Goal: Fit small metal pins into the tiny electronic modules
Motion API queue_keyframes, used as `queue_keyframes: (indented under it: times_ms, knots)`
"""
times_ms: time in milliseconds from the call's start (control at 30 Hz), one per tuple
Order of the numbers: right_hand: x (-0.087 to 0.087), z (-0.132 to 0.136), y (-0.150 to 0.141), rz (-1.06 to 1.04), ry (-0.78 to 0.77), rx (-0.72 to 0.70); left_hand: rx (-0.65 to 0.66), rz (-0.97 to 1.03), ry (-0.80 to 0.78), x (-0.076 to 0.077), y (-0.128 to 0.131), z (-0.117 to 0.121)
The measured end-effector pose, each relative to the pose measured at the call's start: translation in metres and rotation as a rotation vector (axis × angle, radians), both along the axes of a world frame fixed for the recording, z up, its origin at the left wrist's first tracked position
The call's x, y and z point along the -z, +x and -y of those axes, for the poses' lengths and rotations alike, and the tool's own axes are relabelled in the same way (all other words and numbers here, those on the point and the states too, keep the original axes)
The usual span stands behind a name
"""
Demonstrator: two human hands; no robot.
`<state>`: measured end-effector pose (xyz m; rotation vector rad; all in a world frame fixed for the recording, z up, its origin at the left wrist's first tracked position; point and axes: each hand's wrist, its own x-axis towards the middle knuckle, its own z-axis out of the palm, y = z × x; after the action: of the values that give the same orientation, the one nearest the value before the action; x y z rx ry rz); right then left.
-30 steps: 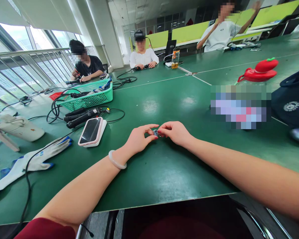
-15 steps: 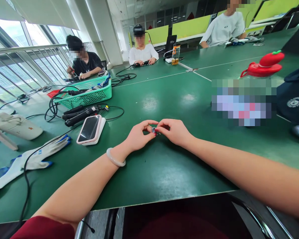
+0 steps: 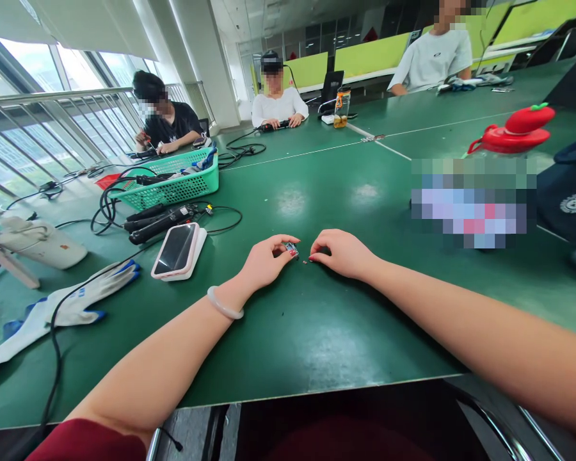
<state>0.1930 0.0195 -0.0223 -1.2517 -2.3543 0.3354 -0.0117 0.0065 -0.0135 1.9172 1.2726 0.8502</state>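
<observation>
My left hand (image 3: 265, 262) rests on the green table (image 3: 317, 320) and pinches a tiny bluish part (image 3: 291, 247) between thumb and fingertips. A pale bangle circles that wrist. My right hand (image 3: 342, 253) lies just to the right of it, fingers curled with the tips on the table, a small gap from the part. Whether the right fingertips pinch anything is too small to tell.
A phone on a white pad (image 3: 178, 251) lies left of my hands, with black tools and cables (image 3: 160, 221), a green basket (image 3: 175, 180) and white-blue gloves (image 3: 62, 307) further left. A red-lidded bottle (image 3: 513, 131) and dark bag (image 3: 569, 195) stand at right. Three people sit across the table.
My hands, joined on the small part before, have drawn apart. The left hand keeps the part; the right hand has shifted slightly right and down onto the table.
</observation>
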Motion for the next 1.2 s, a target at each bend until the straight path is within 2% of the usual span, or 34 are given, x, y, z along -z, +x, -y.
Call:
queue_keyframes:
  times_ms: [200,333,467,633,933,1200]
  knots:
    - [0.001,-0.002,0.000,0.025,0.017,0.019,0.016,-0.009,-0.003,0.000,0.000,-0.001]
    - [-0.002,-0.002,0.003,-0.037,-0.047,0.091,0.002,-0.036,-0.021,-0.002,-0.001,0.000]
    - [-0.007,0.005,0.002,-0.217,-0.126,0.118,-0.014,-0.089,-0.012,-0.005,0.001,0.002]
    - [-0.011,0.020,-0.011,-0.441,-0.129,0.051,0.038,-0.055,-0.048,-0.007,0.004,0.006]
    - [-0.013,0.028,-0.016,-0.462,-0.040,0.009,0.080,0.084,-0.106,-0.010,0.007,0.006]
    - [-0.013,0.028,-0.015,-0.466,-0.040,-0.015,0.073,0.117,-0.071,-0.009,0.008,0.007]
